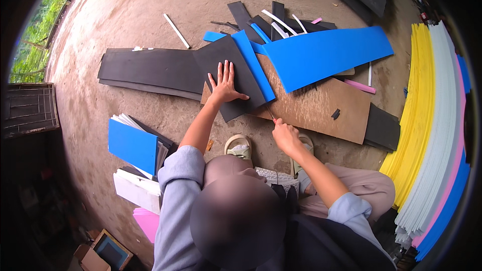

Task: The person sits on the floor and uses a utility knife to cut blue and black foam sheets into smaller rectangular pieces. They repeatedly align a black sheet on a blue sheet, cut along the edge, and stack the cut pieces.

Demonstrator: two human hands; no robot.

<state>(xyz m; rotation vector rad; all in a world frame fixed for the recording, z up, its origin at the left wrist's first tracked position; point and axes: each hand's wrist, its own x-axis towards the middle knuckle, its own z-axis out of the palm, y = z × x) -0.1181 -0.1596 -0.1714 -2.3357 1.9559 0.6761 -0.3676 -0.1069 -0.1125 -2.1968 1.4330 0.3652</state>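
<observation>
My left hand (226, 86) lies flat with its fingers spread on a black foam sheet (228, 52). Under that sheet, a blue foam sheet (253, 65) shows as a strip along its right side. My right hand (286, 135) is closed round the handle of a knife (272, 115), of which a thin blade and a bit of red show. Its tip is at the near corner of the blue sheet, by the edge of a brown board (321, 108). Most of the handle is hidden in my fist.
A large blue sheet (331, 52) lies across the board, with black, white and pink offcuts behind it. Long black sheets (150, 70) reach left. Cut stacks, one topped with a blue sheet (133, 143), stand at left. Tall yellow sheets (414, 120) and white sheets (437, 135) line the right.
</observation>
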